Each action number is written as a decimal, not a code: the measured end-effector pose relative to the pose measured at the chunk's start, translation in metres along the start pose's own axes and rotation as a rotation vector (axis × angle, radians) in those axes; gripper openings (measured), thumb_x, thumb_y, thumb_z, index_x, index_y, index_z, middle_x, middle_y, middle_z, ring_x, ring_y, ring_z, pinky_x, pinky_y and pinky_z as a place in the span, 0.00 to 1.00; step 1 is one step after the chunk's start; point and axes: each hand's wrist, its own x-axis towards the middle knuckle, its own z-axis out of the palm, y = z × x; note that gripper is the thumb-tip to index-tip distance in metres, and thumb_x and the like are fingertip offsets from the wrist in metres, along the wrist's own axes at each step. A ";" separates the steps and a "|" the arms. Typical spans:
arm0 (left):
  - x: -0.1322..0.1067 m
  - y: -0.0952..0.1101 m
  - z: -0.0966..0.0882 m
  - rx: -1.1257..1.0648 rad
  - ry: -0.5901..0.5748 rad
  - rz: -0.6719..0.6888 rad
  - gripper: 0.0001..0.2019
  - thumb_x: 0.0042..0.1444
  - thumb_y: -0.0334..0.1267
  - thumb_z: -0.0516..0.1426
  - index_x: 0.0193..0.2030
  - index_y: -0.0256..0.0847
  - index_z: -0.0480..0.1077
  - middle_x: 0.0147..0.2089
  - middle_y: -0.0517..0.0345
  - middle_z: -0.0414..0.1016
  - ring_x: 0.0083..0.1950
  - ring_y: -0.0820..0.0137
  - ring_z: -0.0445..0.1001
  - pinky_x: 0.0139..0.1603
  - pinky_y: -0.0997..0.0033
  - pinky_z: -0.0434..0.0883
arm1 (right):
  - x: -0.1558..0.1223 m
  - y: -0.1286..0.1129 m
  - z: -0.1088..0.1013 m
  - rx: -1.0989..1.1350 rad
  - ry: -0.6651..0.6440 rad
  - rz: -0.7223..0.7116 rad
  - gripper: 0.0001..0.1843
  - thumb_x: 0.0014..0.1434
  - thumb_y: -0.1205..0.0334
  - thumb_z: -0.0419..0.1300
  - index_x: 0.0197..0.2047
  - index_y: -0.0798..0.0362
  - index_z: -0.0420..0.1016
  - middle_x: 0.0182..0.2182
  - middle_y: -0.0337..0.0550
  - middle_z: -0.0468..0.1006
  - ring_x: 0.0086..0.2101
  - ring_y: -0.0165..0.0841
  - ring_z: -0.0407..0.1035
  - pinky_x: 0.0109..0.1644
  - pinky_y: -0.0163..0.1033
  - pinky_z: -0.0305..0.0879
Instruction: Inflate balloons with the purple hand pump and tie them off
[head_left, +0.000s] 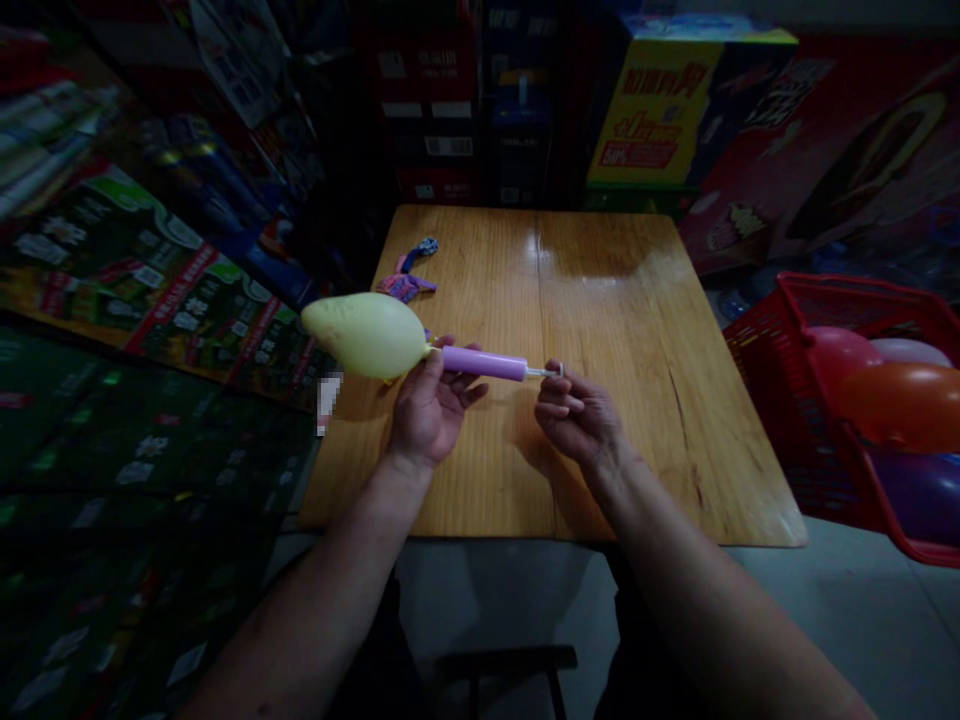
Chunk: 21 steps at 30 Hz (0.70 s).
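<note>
Over the near half of the wooden surface [622, 300], both hands hold a purple hand pump [484, 362] up in the air, lying pretty much level from left to right. A pale yellow balloon [364, 335] sits on the pump's left end, partly blown up and pear-shaped. It sticks out past the left edge of the surface.

The left hand [431, 405] is palm up, with its fingers [459, 392] clenched around the left end of the pump barrel, right where the balloon neck joins. The right hand [577, 415] has its fingers [556, 385] pinched on the little handle at the end of the thin rod, which is pulled only slightly out of the barrel.

Further back on the left part of the surface, a couple of limp, uninflated balloons [409, 275] lie in blue and purple-pink. Off to the right stands a red plastic basket [780, 340] on the floor, just beside the surface, with inflated balloons [892, 390] in pink, orange and purple inside it. Stacked printed cartons fill the far side and the left, including a yellow carton [660, 110] at the far right. It's all pretty dim, so I can't read the labels.
</note>
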 end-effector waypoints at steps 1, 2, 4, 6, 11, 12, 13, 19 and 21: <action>-0.002 -0.002 0.001 0.004 -0.024 -0.030 0.17 0.61 0.48 0.62 0.54 0.45 0.72 0.52 0.49 0.81 0.47 0.64 0.81 0.44 0.65 0.78 | 0.000 0.006 0.001 -0.011 0.009 0.012 0.03 0.66 0.71 0.57 0.41 0.56 0.71 0.22 0.29 0.69 0.15 0.17 0.53 0.22 0.24 0.58; -0.003 -0.004 0.002 0.000 -0.042 -0.055 0.17 0.62 0.47 0.61 0.54 0.45 0.72 0.52 0.48 0.81 0.48 0.64 0.81 0.45 0.65 0.78 | 0.000 0.012 0.002 -0.022 0.013 0.020 0.02 0.66 0.71 0.58 0.41 0.56 0.71 0.22 0.30 0.69 0.15 0.17 0.53 0.22 0.24 0.58; -0.004 -0.007 0.003 -0.024 -0.061 -0.078 0.16 0.63 0.46 0.60 0.55 0.45 0.72 0.52 0.47 0.81 0.49 0.65 0.81 0.47 0.65 0.79 | 0.000 0.022 0.005 -0.042 0.004 0.015 0.02 0.66 0.70 0.58 0.41 0.56 0.72 0.23 0.30 0.69 0.16 0.18 0.52 0.22 0.25 0.58; -0.002 -0.007 0.001 -0.048 -0.063 -0.096 0.15 0.64 0.45 0.59 0.55 0.45 0.71 0.52 0.47 0.81 0.49 0.66 0.81 0.47 0.67 0.79 | -0.001 0.026 0.008 -0.057 -0.021 -0.007 0.03 0.66 0.70 0.57 0.41 0.57 0.72 0.23 0.31 0.69 0.16 0.18 0.52 0.22 0.25 0.57; 0.002 -0.007 -0.003 -0.105 -0.011 -0.154 0.08 0.64 0.43 0.60 0.46 0.44 0.73 0.53 0.50 0.80 0.50 0.67 0.80 0.46 0.71 0.79 | -0.002 0.020 0.006 -0.084 -0.079 -0.035 0.05 0.66 0.71 0.56 0.41 0.59 0.73 0.23 0.32 0.70 0.16 0.18 0.50 0.22 0.25 0.57; 0.002 -0.007 -0.003 -0.119 0.005 -0.154 0.07 0.64 0.42 0.60 0.45 0.44 0.73 0.53 0.51 0.80 0.50 0.67 0.80 0.45 0.72 0.79 | -0.001 0.020 0.005 -0.087 -0.087 -0.032 0.05 0.66 0.71 0.56 0.41 0.59 0.74 0.23 0.32 0.70 0.16 0.18 0.50 0.22 0.25 0.57; 0.002 -0.007 -0.003 -0.131 0.020 -0.148 0.06 0.64 0.41 0.60 0.45 0.44 0.73 0.53 0.52 0.80 0.50 0.68 0.80 0.45 0.73 0.79 | -0.001 0.020 0.003 -0.091 -0.095 -0.029 0.05 0.65 0.70 0.57 0.42 0.58 0.74 0.24 0.33 0.71 0.16 0.18 0.50 0.23 0.25 0.57; 0.002 -0.003 -0.001 -0.176 0.032 -0.112 0.10 0.63 0.41 0.61 0.50 0.46 0.74 0.55 0.55 0.80 0.54 0.64 0.79 0.40 0.75 0.80 | 0.003 0.027 0.001 -0.142 -0.092 -0.024 0.04 0.63 0.70 0.60 0.42 0.57 0.75 0.25 0.34 0.73 0.16 0.17 0.51 0.24 0.25 0.58; 0.001 -0.001 0.000 -0.173 0.027 -0.130 0.11 0.63 0.41 0.60 0.52 0.46 0.74 0.56 0.55 0.79 0.56 0.63 0.79 0.39 0.76 0.79 | 0.004 0.028 0.003 -0.148 -0.078 -0.029 0.04 0.63 0.69 0.60 0.42 0.57 0.75 0.24 0.33 0.72 0.16 0.18 0.50 0.23 0.25 0.58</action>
